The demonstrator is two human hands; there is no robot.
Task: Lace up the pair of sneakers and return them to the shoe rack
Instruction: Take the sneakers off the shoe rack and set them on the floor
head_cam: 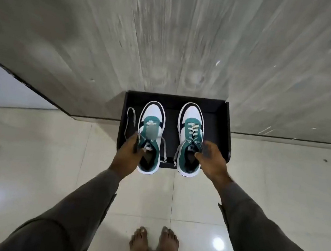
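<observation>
Hands, left (129,154) and right (211,160), each grip a sneaker over black tray (226,134) on glossy tiles (48,162).

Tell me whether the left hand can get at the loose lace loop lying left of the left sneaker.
Probably not yet: the left hand grips the left sneaker; the lace loop lies uncovered beside it.

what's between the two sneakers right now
In the head view, between the left sneaker and right sneaker: bare black rack shelf and loose grey lace ends.
</observation>
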